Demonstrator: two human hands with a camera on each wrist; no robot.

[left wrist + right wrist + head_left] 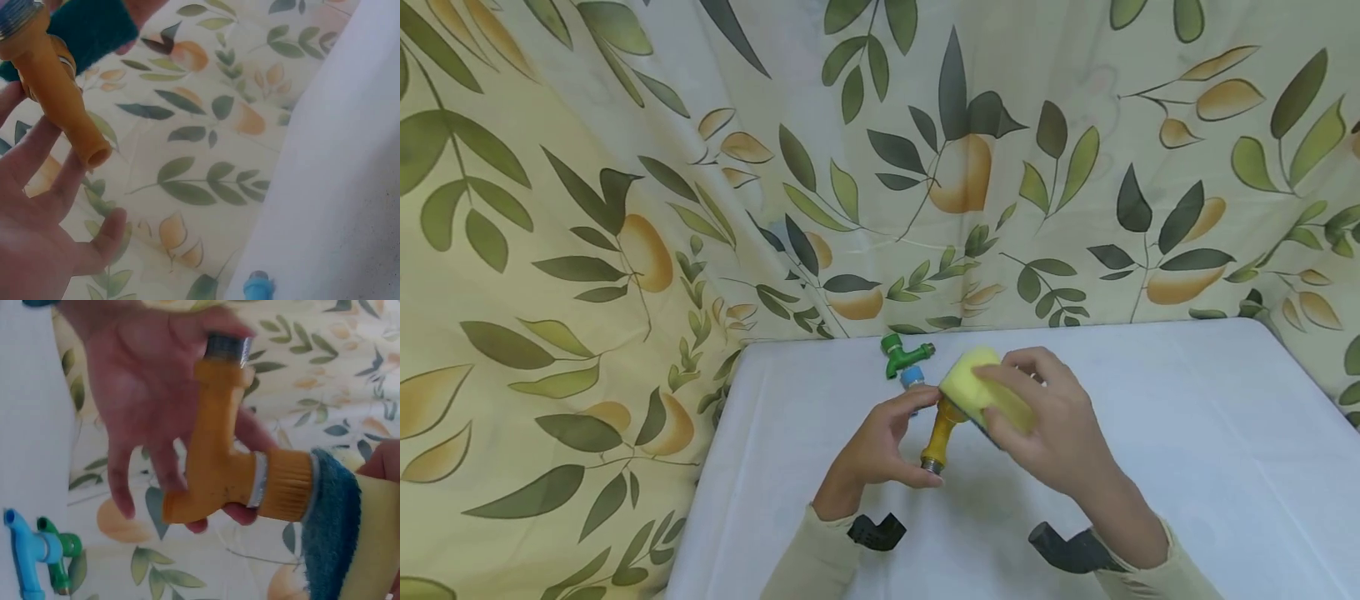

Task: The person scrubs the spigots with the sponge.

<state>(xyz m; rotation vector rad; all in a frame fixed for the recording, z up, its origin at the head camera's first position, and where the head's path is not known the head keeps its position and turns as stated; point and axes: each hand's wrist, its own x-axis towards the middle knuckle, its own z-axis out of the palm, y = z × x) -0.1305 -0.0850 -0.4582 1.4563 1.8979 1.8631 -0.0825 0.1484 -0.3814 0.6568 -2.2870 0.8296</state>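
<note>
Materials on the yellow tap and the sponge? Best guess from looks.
Yellow tap: looks like moulded plastic, opaque, slightly glossy, with a ribbed collar. Its threaded end and a thin ring beside the collar look like grey metal, though they could be plated plastic.
Sponge: soft yellow foam, matte, backed by a dark teal fibrous scouring layer.

Two taps (906, 360) lie on the table (1187, 433), behind both hands (880, 446).

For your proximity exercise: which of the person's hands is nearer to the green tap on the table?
Left. The left hand sits just below the green tap, holding the yellow tap; the right hand is farther right, gripping the sponge.
</note>
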